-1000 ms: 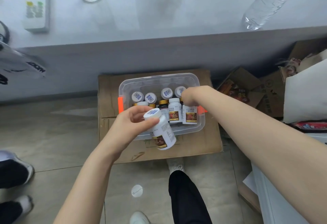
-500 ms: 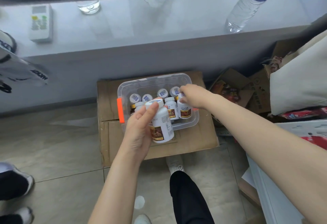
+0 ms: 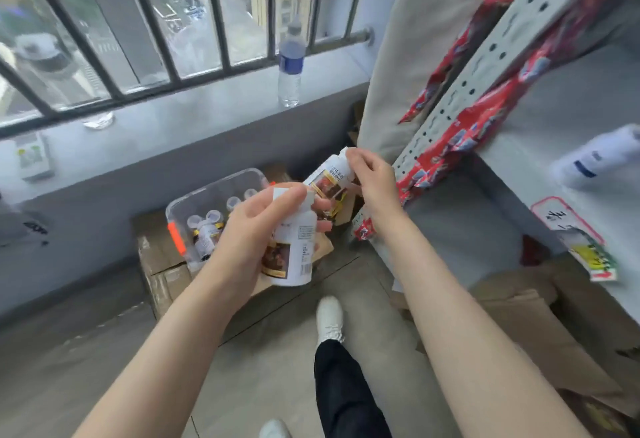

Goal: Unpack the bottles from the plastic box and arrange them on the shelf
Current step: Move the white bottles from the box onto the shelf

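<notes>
Fingers (image 3: 298, 195) of left hand (image 3: 252, 237) wrap one white supplement bottle (image 3: 294, 250); right hand (image 3: 372, 181) pinches another bottle (image 3: 329, 181) at the cap. Both near the shelf (image 3: 571, 98), above the plastic box (image 3: 214, 195). Likely light, rigid, slick; grip the body.

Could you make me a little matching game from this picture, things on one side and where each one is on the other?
Things:
1. water bottle
2. plastic box
3. remote control
4. white bottle

Places:
A. in the left hand
B. lying at the left end of the windowsill
C. standing on the windowsill near the window bars
D. on a cardboard carton on the floor

Pairs: 1-C, 2-D, 3-B, 4-A

The right hand holds a second white bottle.
</notes>
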